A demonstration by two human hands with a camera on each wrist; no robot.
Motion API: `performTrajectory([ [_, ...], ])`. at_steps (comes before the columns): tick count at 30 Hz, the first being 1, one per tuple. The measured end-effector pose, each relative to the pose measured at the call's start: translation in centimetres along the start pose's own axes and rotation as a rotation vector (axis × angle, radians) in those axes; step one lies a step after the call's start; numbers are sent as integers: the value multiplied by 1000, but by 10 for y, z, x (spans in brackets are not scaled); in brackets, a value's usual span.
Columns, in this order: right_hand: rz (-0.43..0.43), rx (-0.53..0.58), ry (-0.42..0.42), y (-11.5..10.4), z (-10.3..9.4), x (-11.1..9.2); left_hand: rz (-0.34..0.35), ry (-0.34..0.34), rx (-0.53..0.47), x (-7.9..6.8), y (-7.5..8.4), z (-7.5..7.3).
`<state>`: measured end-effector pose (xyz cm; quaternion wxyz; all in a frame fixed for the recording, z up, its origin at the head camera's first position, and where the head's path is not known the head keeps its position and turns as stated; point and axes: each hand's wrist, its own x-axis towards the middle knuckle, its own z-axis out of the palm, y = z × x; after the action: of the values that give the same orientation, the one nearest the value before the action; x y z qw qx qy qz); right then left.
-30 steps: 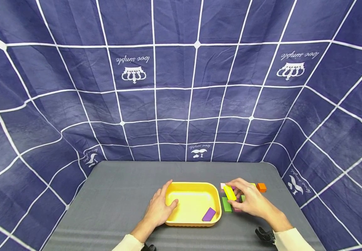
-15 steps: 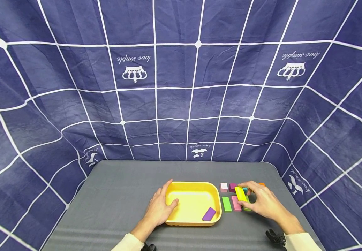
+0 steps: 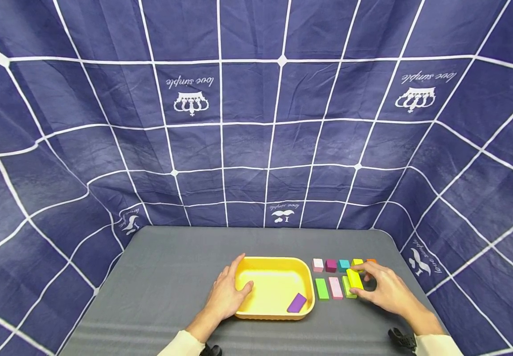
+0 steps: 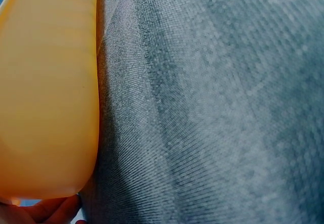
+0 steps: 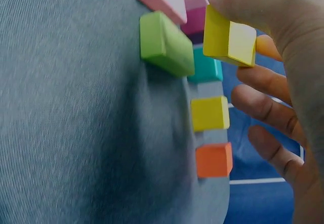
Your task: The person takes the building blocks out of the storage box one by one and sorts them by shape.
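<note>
My right hand (image 3: 385,289) pinches a yellow rectangular block (image 3: 355,280) by its ends, between thumb and fingers. In the head view the block overlaps a lime green block (image 3: 348,287); in the right wrist view it hangs above the table, beside that green block (image 5: 164,44). My left hand (image 3: 226,295) grips the left side of a yellow plastic tray (image 3: 308,282), thumb over the rim and fingers along the outside. A purple block (image 3: 297,303) lies tilted in the tray's near right corner. The left wrist view shows the tray's outer wall (image 4: 50,97).
Right of the tray, a near row holds a green block (image 3: 322,289) and a pink block (image 3: 335,288). Behind it runs a row of cubes: pale pink (image 3: 317,265), magenta (image 3: 330,266), teal (image 3: 343,266), yellow (image 5: 210,113) and orange (image 5: 214,160). A blue gridded curtain (image 3: 247,148) surrounds the grey table (image 3: 172,267).
My right hand has carried the yellow block rightward, from beside the tray to over the lime green block, uncovering the pink block and several cubes. My left hand stays on the tray.
</note>
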<state>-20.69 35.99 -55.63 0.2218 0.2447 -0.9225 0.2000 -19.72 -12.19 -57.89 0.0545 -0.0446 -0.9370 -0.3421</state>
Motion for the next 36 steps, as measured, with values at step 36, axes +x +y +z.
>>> performTrajectory([
  [36, 189, 42, -208, 26, 2, -17, -2, 5, -2, 0, 2, -1],
])
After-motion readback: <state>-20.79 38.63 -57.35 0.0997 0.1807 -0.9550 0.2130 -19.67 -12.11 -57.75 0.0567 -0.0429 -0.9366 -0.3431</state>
